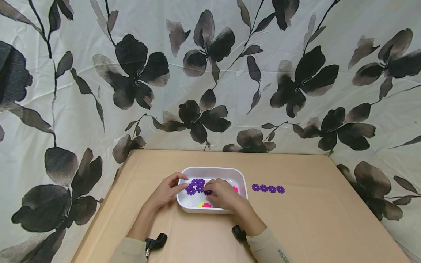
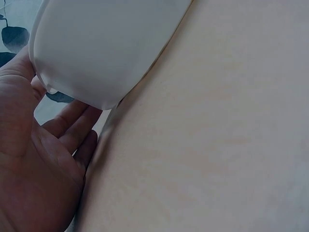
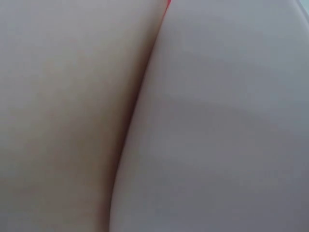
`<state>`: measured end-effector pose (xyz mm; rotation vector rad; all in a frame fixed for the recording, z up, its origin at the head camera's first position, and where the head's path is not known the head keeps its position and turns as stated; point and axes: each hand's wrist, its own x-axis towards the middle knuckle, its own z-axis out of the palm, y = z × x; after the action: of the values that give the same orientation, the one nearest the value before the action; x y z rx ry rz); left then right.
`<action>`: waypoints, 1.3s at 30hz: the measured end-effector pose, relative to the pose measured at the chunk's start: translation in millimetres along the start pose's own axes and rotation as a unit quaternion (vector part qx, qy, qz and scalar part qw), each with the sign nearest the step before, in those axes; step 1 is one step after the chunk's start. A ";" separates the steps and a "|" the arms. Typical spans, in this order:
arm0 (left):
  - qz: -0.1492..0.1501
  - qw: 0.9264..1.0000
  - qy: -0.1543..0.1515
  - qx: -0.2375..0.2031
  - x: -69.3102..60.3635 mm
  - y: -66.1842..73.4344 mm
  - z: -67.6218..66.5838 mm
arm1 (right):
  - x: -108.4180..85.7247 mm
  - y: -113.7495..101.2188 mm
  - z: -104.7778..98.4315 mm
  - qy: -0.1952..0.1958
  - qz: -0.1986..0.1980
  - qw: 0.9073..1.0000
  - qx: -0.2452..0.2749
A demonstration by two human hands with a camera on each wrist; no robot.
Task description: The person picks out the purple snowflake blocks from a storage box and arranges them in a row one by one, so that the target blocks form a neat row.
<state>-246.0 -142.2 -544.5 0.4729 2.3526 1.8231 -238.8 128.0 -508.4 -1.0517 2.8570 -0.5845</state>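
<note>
A white plastic tray (image 1: 213, 210) holds several purple flower-shaped pieces (image 1: 198, 182), with a pink flower piece (image 1: 206, 205) and a bit of yellow near its front. My left hand (image 1: 168, 190) grips the tray's left end, thumb over the rim. In the left wrist view, the other fingers (image 2: 79, 128) of that hand (image 2: 34, 159) lie outside and below the tray wall (image 2: 106, 48). My right hand (image 1: 225, 195) reaches inside, its fingertips pinching a purple flower piece (image 1: 208, 192). The right wrist view shows mostly the tray's pale outer wall (image 3: 217, 125), close up.
To the right of the tray, a row of several purple flower pieces (image 1: 268, 188) lies on the tan tabletop (image 1: 312, 219). Another pink piece (image 1: 235, 189) shows inside the tray beside the right hand. Behind the table hangs a white cloth with dark flowers (image 1: 250, 84).
</note>
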 end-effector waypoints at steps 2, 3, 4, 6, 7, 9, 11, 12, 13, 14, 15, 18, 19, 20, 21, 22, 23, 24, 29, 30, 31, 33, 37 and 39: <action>-0.003 1.000 0.001 0.001 -0.1 -0.1 -0.2 | -0.4 0.2 0.3 0.004 0.005 1.000 -0.011; -0.005 1.000 0.001 0.002 -0.1 0.0 -0.3 | -0.6 0.3 0.6 0.005 0.009 1.000 -0.015; -0.008 1.000 0.002 0.002 0.0 0.0 -0.3 | -0.6 0.2 0.6 0.006 0.014 1.000 -0.015; -0.011 1.000 0.002 0.004 0.0 0.5 -0.4 | -0.4 0.2 0.9 0.008 0.026 1.000 -0.015; -0.012 1.000 0.002 0.005 0.3 0.6 -0.4 | -0.2 0.0 1.0 0.008 0.032 0.999 -0.014; -0.014 1.000 0.001 0.004 0.4 1.2 -0.4 | 0.2 -0.4 0.7 0.009 0.039 0.999 -0.013; -0.014 1.000 0.000 0.005 0.5 1.2 -0.2 | 0.1 -0.6 0.4 0.008 0.043 0.999 -0.016; -0.015 1.000 0.001 0.004 0.5 1.5 -0.1 | 0.0 -0.7 0.3 0.008 0.043 0.999 -0.017; -0.014 1.000 0.002 0.004 0.3 2.0 0.0 | -0.1 -0.8 0.1 0.008 0.043 0.999 -0.018; -0.014 1.000 0.002 0.003 0.2 2.1 0.0 | -0.1 -0.6 0.3 0.009 0.042 0.999 -0.019; -0.015 1.000 0.003 0.003 -0.1 2.2 0.0 | -0.3 -0.6 0.5 0.010 0.043 0.999 -0.020; -0.014 1.000 0.004 0.001 -0.4 2.5 -0.1 | -0.9 -0.9 0.9 0.022 0.043 0.999 -0.017; -0.013 1.000 0.004 0.002 -0.3 2.1 0.0 | -1.2 -1.2 1.0 0.028 0.043 0.999 -0.015; -0.012 1.000 0.004 0.002 -0.2 1.6 0.0 | -1.6 -1.3 1.2 0.033 0.044 0.998 -0.014; -0.012 1.000 0.003 0.002 -0.2 1.2 0.1 | -2.0 -1.6 1.4 0.039 0.042 0.998 -0.012; -0.011 1.000 0.003 0.003 0.0 0.8 0.1 | -2.2 -1.6 1.5 0.044 0.041 0.998 -0.010; -0.012 1.000 0.004 0.002 -0.1 0.6 0.2 | -2.3 -1.6 1.7 0.045 0.041 0.998 -0.009; -0.012 1.000 0.003 0.002 -0.3 0.4 0.1 | -2.2 -1.6 1.7 0.047 0.040 0.998 -0.005; -0.017 1.000 0.003 -0.003 -1.7 0.4 -0.1 | -0.8 -0.9 1.2 0.037 0.040 0.998 0.035; -0.017 1.000 0.003 -0.003 -2.0 0.6 -0.2 | -0.5 -0.8 0.9 0.035 0.038 0.998 0.044; -0.017 1.000 0.004 -0.004 -2.3 0.9 -0.1 | -0.1 -0.5 0.8 0.033 0.034 0.998 0.049; -0.015 1.000 0.004 -0.006 -2.9 1.5 -0.2 | 0.2 0.0 0.5 0.028 0.026 0.998 0.055; -0.008 1.000 0.002 -0.007 -2.8 1.9 -0.2 | 0.7 0.7 -0.5 0.027 0.009 0.998 0.053; -0.006 1.000 0.001 -0.007 -2.3 1.7 -0.1 | 0.3 0.3 -1.9 0.028 0.010 0.998 0.056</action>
<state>-243.5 -142.7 -543.0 0.4538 2.3367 1.8357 -239.5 128.6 -506.7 -1.0051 2.8402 -0.7750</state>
